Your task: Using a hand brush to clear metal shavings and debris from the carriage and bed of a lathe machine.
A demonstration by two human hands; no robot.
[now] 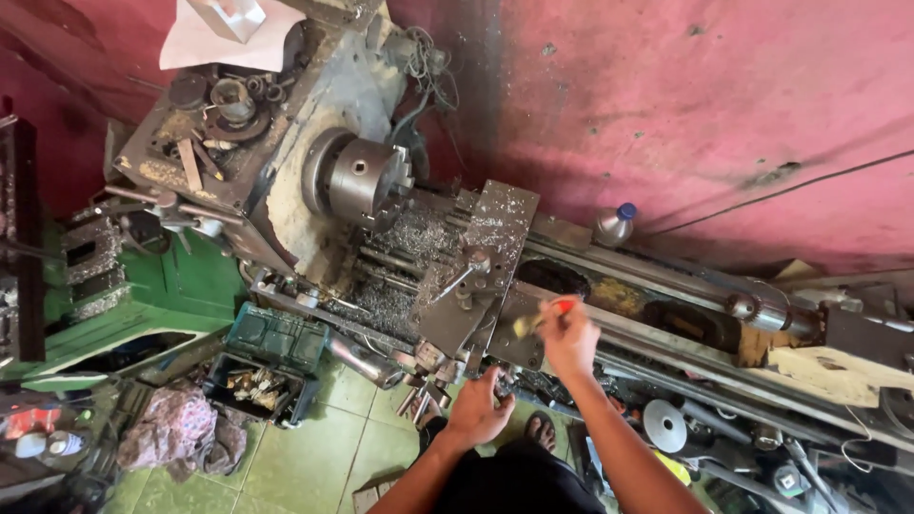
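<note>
Fingers of the right hand [569,341] grip a red-handled brush [539,317] over the lathe carriage [481,276]; left hand [479,409] clasps a handwheel [502,384].

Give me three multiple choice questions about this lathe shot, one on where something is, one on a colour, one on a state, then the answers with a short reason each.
1. Where is the small bottle with the blue cap?
A. On the floor tiles
B. On the lathe bed beside the red wall
C. In the green crate

2. What colour is the handle of the brush in the right hand?
A. Red
B. Blue
C. White

3. What does the chuck hold?
A. A long bar
B. A drill bit
C. Nothing visible

Answers:
1 B, the bottle stands at the bed's far edge by the wall.
2 A, the right hand grips a brush with a red handle.
3 C, the chuck shows only a bare centre hole.
</note>
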